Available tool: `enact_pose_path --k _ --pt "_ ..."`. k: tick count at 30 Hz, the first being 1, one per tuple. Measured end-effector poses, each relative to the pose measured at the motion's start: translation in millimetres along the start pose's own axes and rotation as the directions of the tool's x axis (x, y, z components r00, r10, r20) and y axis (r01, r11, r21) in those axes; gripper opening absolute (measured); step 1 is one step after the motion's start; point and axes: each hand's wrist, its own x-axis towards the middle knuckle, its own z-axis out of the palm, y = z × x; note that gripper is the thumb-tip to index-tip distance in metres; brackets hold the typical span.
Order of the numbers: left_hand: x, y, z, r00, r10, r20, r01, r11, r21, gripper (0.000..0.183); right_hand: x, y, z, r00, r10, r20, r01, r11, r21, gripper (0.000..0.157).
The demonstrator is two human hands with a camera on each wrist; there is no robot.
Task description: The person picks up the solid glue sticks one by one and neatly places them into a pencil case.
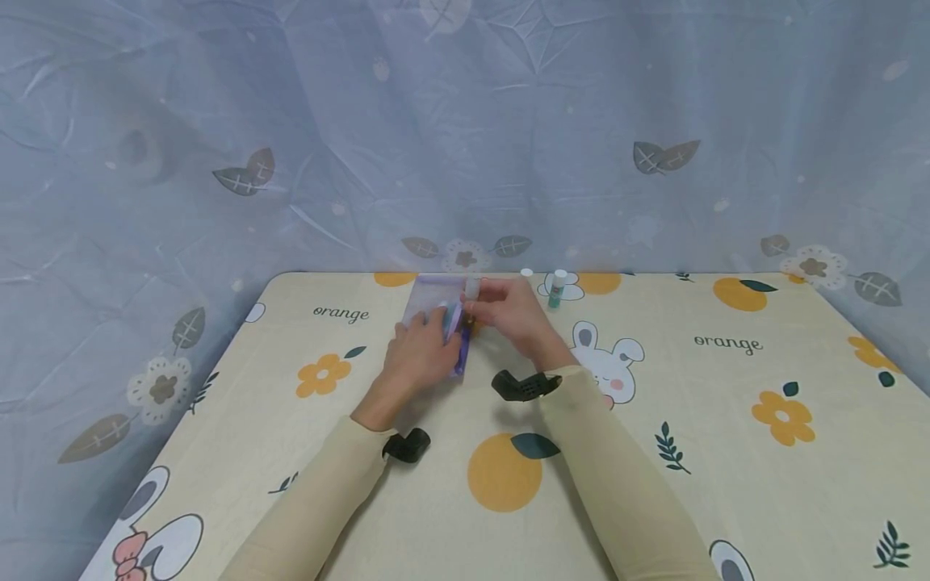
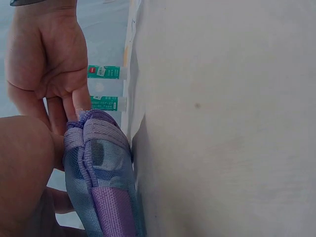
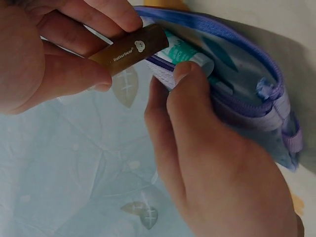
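My left hand (image 1: 421,351) holds a purple-blue mesh zip pouch (image 2: 111,173), thumb at the rim of its unzipped mouth and fingers along the outside wall. Inside the pouch lies a green glue stick (image 3: 182,52) with a pale cap, partly hidden by the rim. Between thumb and fingertips, my right hand (image 1: 519,319) pinches a brown glue stick (image 3: 133,49) printed with a small bear head. Its front end is at the pouch mouth, over the rim. In the left wrist view the right palm (image 2: 47,59) hides the brown stick.
Two green glue sticks with white caps stand upright near the table's far edge, right of the pouch: one in plain view (image 1: 557,290), the other (image 2: 103,72) mostly behind my right hand in the head view. A patterned cloth (image 1: 501,476) covers the table; a blue curtain (image 1: 465,161) hangs behind.
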Motion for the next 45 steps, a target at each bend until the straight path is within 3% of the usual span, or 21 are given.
enact_pose_path --k 16,22,28,34,39,45 --pt "-1.2 -0.2 -0.5 1.0 0.004 -0.01 -0.004 1.0 -0.027 0.064 5.6 14.7 8.2 0.983 0.141 -0.114 -0.138 0.99 0.03 0.022" --pt "-1.6 0.0 -0.5 1.0 0.007 -0.015 -0.007 0.999 -0.038 0.064 7.6 20.1 12.1 0.975 0.181 -0.129 -0.173 0.983 0.069 0.028" --pt "-1.2 -0.4 -0.6 1.0 0.011 -0.013 -0.011 0.999 -0.04 0.064 5.8 21.5 13.0 0.969 0.21 -0.129 -0.208 0.978 0.028 0.022" --pt "-1.8 0.7 -1.5 1.0 0.015 -0.018 -0.015 0.999 -0.037 0.064 5.7 22.9 15.6 0.967 0.238 -0.096 -0.23 0.969 0.086 0.023" --pt "-1.3 0.8 -0.8 1.0 0.015 -0.024 -0.016 0.999 -0.029 0.063 5.1 24.5 18.0 0.965 0.232 -0.118 -0.223 0.971 0.082 0.023" --pt "-1.7 0.6 -0.6 1.0 0.005 -0.023 -0.006 1.0 -0.023 0.064 4.5 24.2 21.0 0.956 0.263 -0.128 -0.243 0.958 0.149 0.03"
